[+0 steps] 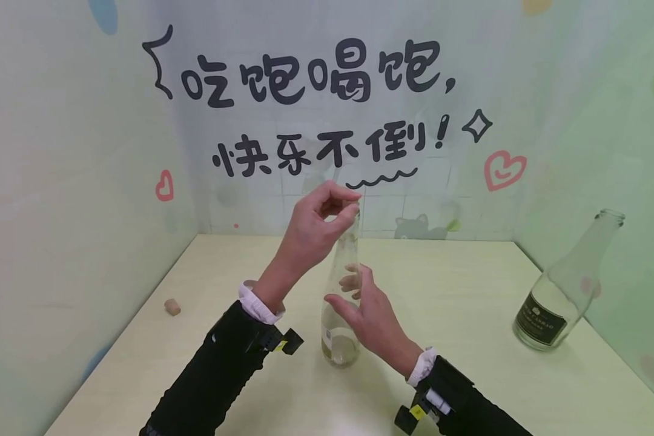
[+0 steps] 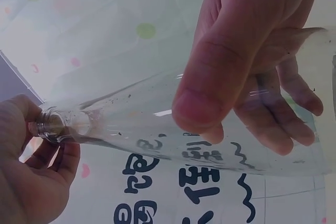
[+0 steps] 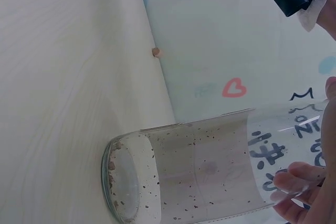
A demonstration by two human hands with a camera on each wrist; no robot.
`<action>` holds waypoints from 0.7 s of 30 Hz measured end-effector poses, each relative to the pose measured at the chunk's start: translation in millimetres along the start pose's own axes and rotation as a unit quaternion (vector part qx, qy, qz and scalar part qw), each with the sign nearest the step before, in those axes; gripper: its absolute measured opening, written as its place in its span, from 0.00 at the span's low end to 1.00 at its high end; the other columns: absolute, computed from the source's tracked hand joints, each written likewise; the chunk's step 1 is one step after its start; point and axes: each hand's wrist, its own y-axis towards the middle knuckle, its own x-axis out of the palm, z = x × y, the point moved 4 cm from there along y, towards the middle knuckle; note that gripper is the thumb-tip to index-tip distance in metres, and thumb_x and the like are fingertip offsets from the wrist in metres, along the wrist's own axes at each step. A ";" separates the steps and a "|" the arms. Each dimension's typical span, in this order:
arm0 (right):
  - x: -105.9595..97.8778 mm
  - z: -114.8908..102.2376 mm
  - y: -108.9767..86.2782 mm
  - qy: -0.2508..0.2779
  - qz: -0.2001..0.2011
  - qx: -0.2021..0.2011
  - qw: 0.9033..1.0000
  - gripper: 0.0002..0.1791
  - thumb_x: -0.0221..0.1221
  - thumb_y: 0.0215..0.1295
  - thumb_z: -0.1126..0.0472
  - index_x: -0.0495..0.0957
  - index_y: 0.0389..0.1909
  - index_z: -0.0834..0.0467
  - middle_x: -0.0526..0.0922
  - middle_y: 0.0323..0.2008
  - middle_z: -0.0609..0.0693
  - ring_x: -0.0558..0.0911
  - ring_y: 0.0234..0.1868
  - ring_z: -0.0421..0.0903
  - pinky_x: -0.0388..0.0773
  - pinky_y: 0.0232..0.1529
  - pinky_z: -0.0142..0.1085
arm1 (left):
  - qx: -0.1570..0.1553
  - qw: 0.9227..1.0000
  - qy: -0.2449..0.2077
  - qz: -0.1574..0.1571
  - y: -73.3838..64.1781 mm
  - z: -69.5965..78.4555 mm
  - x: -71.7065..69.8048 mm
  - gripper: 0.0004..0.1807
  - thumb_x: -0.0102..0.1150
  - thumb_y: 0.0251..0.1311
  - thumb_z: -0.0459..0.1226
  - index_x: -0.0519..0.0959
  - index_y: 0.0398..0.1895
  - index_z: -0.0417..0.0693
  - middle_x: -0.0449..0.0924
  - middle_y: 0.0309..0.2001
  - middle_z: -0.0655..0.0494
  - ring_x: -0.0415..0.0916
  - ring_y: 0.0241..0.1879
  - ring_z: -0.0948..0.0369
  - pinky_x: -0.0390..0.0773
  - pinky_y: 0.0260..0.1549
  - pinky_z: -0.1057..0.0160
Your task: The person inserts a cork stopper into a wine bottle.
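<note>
A clear glass bottle [image 1: 341,303] with a pale label stands upright on the table, brown specks on its glass [image 3: 194,171]. My left hand [image 1: 318,227] is at its mouth, thumb and index finger pinching at the rim [image 2: 52,124]. A brownish plug that looks like a cork [image 2: 51,121] shows in the neck, partly hidden by fingers and glass. Lower down, my right hand [image 1: 378,315] holds the bottle's body, thumb on the near side and fingers behind, seen through the glass in the left wrist view.
A loose cork [image 1: 172,307] lies on the table's left side. Another clear bottle [image 1: 569,284], with a dark label and an uncovered mouth, stands at the right near the side wall. Behind the table [image 1: 441,284] is a printed backdrop [image 1: 327,121].
</note>
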 end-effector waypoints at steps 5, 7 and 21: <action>0.5 -1.4 0.5 0.005 -0.003 0.002 1.000 0.38 0.55 0.61 0.35 0.60 0.64 0.54 0.79 0.45 0.47 0.78 0.43 0.40 0.77 0.44 0.41 | 0.008 1.000 0.002 0.004 -0.1 2.3 -0.5 0.08 0.54 0.63 0.32 0.78 0.44 0.42 0.77 0.35 0.56 0.74 0.34 0.60 0.77 0.41 0.61; -0.3 -1.5 1.0 0.005 -0.004 0.000 1.000 0.38 0.55 0.61 0.35 0.60 0.63 0.55 0.79 0.45 0.46 0.78 0.43 0.39 0.77 0.43 0.40 | 0.014 1.000 0.009 0.005 0.4 3.2 0.2 0.08 0.54 0.63 0.32 0.78 0.43 0.43 0.77 0.35 0.56 0.74 0.34 0.61 0.77 0.40 0.61; -4.4 -0.1 1.6 0.013 -0.022 0.020 0.999 0.39 0.56 0.59 0.33 0.61 0.63 0.53 0.78 0.45 0.44 0.78 0.44 0.40 0.77 0.44 0.42 | 0.043 0.997 0.058 0.021 -1.4 -0.4 6.2 0.09 0.53 0.63 0.30 0.77 0.46 0.42 0.76 0.37 0.54 0.72 0.35 0.59 0.74 0.39 0.60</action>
